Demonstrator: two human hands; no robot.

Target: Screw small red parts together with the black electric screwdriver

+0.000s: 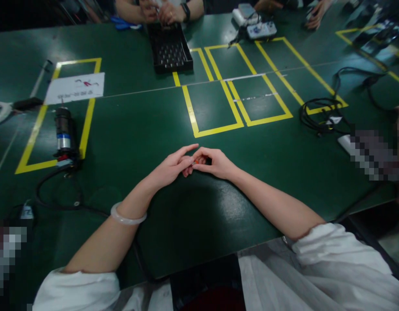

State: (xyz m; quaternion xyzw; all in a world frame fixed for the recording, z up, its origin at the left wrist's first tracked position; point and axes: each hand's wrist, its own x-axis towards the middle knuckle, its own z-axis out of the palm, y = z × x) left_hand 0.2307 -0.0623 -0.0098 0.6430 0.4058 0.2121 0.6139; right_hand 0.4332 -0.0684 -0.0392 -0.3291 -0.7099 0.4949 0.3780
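Note:
My left hand (176, 165) and my right hand (217, 162) meet above the green table. A small orange piece (196, 162) shows between their fingertips; its kind is too small to make out. My right thumb and index finger are pinched together at it. The left thumb is pressed in at the same spot, with the left index finger stretched out above. The other left fingers curl below and are partly hidden. A pale bracelet (128, 215) circles my left wrist.
A black corded tool (63, 129) stands at the left by a white paper sheet (75, 87). Across the table, another person's hands (163, 12) work over a black tray (173, 66). A coiled black cable (316, 116) lies to the right. Yellow tape (220, 129) marks rectangles.

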